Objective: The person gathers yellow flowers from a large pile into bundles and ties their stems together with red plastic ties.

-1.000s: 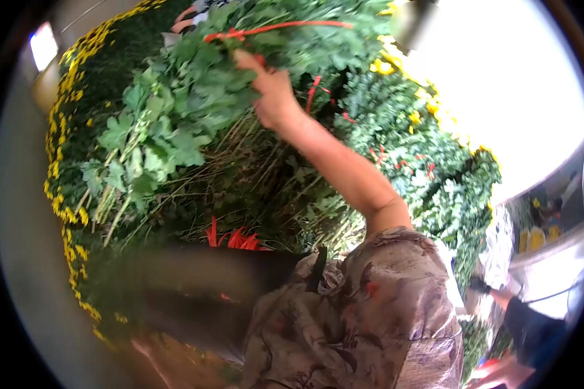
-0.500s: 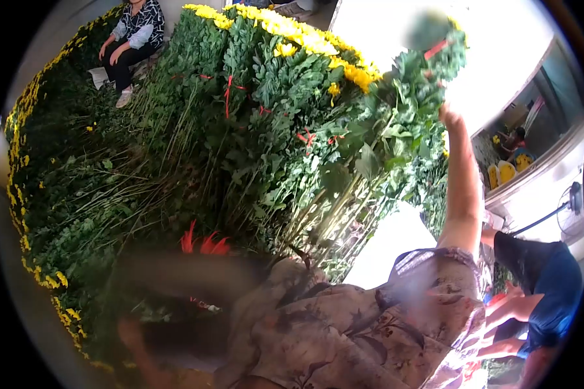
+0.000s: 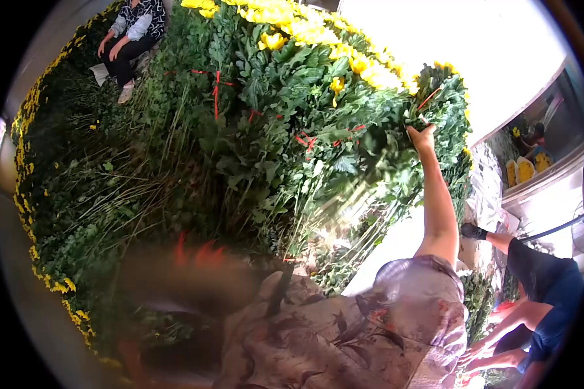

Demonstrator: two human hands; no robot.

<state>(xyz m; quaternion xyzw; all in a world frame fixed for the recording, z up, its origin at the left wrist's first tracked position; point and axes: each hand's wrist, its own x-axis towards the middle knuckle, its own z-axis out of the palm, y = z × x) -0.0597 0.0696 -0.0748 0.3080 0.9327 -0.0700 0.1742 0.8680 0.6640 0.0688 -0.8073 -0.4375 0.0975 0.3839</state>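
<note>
My right hand [image 3: 423, 137] is closed around a leafy bunch of yellow chrysanthemums [image 3: 438, 97], bound with a red tie. The bunch lies against the right end of a tall stack of chrysanthemum bunches [image 3: 259, 97], their yellow heads along the top and red ties around their stems. At the lower left, a blurred strip of skin [image 3: 131, 360] appears to be my left arm or hand; its fingers cannot be made out. Blurred red strips [image 3: 198, 251] show above a dark, smeared shape near the camera.
More cut chrysanthemums [image 3: 78, 194] cover the left side. A seated person [image 3: 133, 39] is at the upper left. A co-worker in blue [image 3: 555, 305] bends at the lower right, hands low. A white sheet [image 3: 386, 253] lies by my arm; yellow flowers in wrappers [image 3: 525, 170] stand far right.
My right hand has moved down and slightly left with the chrysanthemum bunch, bringing it against the stack. The co-worker on the right has shifted, and a dark shoe now shows there.
</note>
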